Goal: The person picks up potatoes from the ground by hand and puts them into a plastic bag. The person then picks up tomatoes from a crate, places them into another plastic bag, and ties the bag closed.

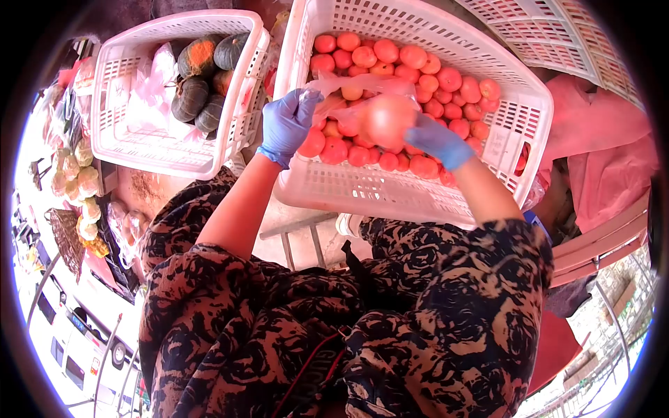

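Observation:
My left hand [286, 127], in a blue glove, is closed in a pinch on the edge of a thin, clear plastic bag [362, 85]. The bag stretches to the right over a white crate [390, 198] of red tomatoes [449, 79]. My right hand [440, 141], also gloved in blue, has its fingers around a large, pale red tomato [388, 121] beside the bag. Motion blurs this tomato and the right fingers. Whether the tomato is inside the bag or in front of it, I cannot tell.
To the left stands another white crate [167, 164] with dark green squashes [189, 99] and a pinkish plastic bag [155, 94]. Stacked crates [550, 35] are at the upper right, above pink cloth [599, 167]. Bagged produce [85, 181] lies at the far left. A metal frame [300, 228] stands below the tomato crate.

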`<move>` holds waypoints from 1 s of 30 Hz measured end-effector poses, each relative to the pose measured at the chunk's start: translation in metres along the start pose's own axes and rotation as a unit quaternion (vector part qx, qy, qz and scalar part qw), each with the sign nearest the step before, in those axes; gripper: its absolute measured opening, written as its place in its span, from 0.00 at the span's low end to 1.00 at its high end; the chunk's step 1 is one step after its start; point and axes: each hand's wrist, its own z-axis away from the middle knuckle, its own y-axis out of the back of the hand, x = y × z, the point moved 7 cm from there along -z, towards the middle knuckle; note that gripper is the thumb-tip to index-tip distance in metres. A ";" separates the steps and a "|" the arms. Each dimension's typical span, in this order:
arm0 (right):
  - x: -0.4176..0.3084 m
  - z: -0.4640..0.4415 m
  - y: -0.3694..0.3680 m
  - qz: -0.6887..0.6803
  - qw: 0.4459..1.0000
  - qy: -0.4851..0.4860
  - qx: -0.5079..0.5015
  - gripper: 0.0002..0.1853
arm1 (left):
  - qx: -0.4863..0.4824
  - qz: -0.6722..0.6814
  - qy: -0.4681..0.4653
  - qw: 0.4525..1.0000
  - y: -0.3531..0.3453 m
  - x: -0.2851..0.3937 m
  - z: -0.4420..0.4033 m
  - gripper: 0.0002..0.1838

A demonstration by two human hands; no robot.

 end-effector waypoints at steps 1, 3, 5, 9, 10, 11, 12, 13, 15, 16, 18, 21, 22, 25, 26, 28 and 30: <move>0.014 -0.024 -0.002 0.033 0.999 -0.022 0.018 0.41 | 0.002 -0.001 -0.004 1.000 0.000 0.000 0.000 0.13; 0.016 -0.070 -0.005 0.076 0.993 -0.012 0.087 0.35 | 0.008 -0.008 -0.010 1.000 0.002 0.001 0.000 0.13; 0.039 -0.097 0.008 0.047 0.983 -0.090 0.153 0.29 | 0.015 -0.013 -0.020 1.000 0.003 0.003 0.001 0.12; 0.038 -0.095 0.013 0.083 0.966 -0.064 0.237 0.25 | 0.025 -0.011 -0.045 0.999 0.005 0.008 0.002 0.10; 0.042 -0.093 0.011 0.186 0.951 -0.021 0.245 0.24 | 0.033 -0.002 -0.058 0.998 0.005 0.008 0.002 0.10; 0.044 -0.089 0.009 0.287 0.925 0.022 0.248 0.23 | 0.040 0.006 -0.071 0.997 0.006 0.010 0.002 0.09; 0.048 -0.082 -0.016 0.282 0.941 0.004 0.187 0.25 | 0.006 -0.037 -0.042 0.998 0.004 0.014 0.001 0.09; 0.052 -0.075 -0.048 0.276 0.953 -0.014 0.126 0.26 | 0.012 -0.036 -0.044 0.998 0.003 0.014 0.001 0.09; 0.091 -0.076 -0.060 0.446 0.877 -0.117 0.135 0.33 | 0.022 -0.034 -0.046 0.998 0.003 0.011 0.000 0.09; 0.121 -0.086 -0.054 0.453 0.866 -0.157 0.144 0.40 | 0.004 -0.051 -0.034 0.998 0.002 0.011 -0.002 0.09; 0.160 -0.109 -0.051 0.419 0.865 -0.210 0.180 0.52 | 0.006 -0.041 -0.038 0.998 0.000 0.007 0.000 0.09; 0.174 -0.130 -0.060 0.350 0.861 -0.287 0.232 0.61 | 0.010 -0.016 -0.032 0.999 -0.001 0.006 -0.001 0.09; 0.165 -0.129 -0.060 0.361 0.837 -0.340 0.230 0.62 | 0.009 -0.015 -0.032 0.999 -0.002 0.006 -0.002 0.09; 0.163 -0.125 -0.060 0.333 0.828 -0.370 0.257 0.62 | 0.017 -0.012 -0.035 0.999 -0.004 0.006 -0.005 0.09; 0.171 -0.130 -0.059 0.335 0.830 -0.368 0.251 0.61 | 0.012 -0.014 -0.024 1.000 -0.003 0.004 -0.005 0.09; 0.171 -0.130 -0.059 0.322 0.838 -0.366 0.244 0.61 | 0.012 -0.013 -0.050 0.999 -0.004 0.007 -0.005 0.09; 0.170 -0.126 -0.055 0.293 0.850 -0.364 0.244 0.62 | -0.001 -0.014 -0.033 0.999 -0.006 0.004 -0.007 0.08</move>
